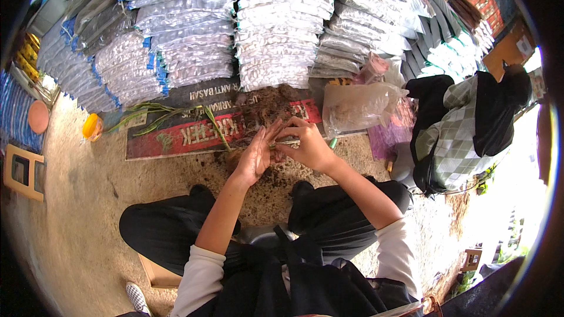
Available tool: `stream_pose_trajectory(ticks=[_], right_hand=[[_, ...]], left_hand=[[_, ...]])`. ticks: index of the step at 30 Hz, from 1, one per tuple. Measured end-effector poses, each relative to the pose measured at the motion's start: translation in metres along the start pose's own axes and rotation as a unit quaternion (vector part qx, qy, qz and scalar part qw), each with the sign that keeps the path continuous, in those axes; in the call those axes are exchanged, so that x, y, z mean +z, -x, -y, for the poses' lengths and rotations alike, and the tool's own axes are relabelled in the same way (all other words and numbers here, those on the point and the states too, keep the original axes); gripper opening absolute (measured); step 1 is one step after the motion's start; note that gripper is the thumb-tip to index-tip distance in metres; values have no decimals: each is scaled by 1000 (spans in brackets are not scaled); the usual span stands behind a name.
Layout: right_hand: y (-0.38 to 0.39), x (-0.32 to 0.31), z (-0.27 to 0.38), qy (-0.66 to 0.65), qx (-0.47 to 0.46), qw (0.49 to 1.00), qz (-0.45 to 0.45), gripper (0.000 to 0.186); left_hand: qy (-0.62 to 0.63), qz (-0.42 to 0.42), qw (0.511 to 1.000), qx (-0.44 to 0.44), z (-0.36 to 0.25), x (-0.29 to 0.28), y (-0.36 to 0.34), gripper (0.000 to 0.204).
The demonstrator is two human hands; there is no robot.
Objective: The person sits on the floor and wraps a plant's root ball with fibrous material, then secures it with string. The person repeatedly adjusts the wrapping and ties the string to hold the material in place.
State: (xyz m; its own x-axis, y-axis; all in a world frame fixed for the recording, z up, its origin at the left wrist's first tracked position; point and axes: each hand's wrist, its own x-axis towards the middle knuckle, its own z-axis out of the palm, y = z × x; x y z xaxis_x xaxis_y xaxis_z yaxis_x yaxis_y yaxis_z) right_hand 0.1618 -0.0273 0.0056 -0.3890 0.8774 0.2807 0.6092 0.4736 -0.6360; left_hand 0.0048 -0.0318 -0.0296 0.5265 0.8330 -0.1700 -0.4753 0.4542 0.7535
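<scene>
My left hand [257, 157] is held on edge, its fingers stretched out and pointing away from me. Facing it, my right hand [307, 147] has bent fingers pinched close to the left palm. Whatever lies between the two hands is too small and covered to name. Just beyond my fingers, dark crumbly soil [267, 104] is heaped on a printed black-and-red banner [194, 135]. Long green leaves [157, 111] lie to the left. Another leafy stem [216, 126] leads down toward a brown rounded thing [235, 159], partly hidden by my left hand.
Tall stacks of filled clear plastic bags [282, 29] line the far side. A crumpled clear bag [358, 105] lies right of the soil, near a purple sheet [385, 141]. A person in a checked garment [458, 123] sits at right. At left are an orange-yellow container [92, 127] and a beige stool [23, 173].
</scene>
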Motion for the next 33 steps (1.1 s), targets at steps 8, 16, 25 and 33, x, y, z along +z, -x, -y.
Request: stream_pose_trajectory(ticks=[8,16,25,33], right_hand=[[-4,10,-5,-3,-6,1000,13,19],[0,21,-3,-37,16,999,-3,17],[13,5,-26,-326,221,919,-13,16],[30,13,-49,-549,327,767,-63,16]], left_hand=[[-37,26,999,-17,9,-16,-1,73],[-43,-10,999,-3,12,-8,0,72],[-281,-44,957,-50,5,-51,-6,64],[-324,-207,901,198,8,-37,-5,27]])
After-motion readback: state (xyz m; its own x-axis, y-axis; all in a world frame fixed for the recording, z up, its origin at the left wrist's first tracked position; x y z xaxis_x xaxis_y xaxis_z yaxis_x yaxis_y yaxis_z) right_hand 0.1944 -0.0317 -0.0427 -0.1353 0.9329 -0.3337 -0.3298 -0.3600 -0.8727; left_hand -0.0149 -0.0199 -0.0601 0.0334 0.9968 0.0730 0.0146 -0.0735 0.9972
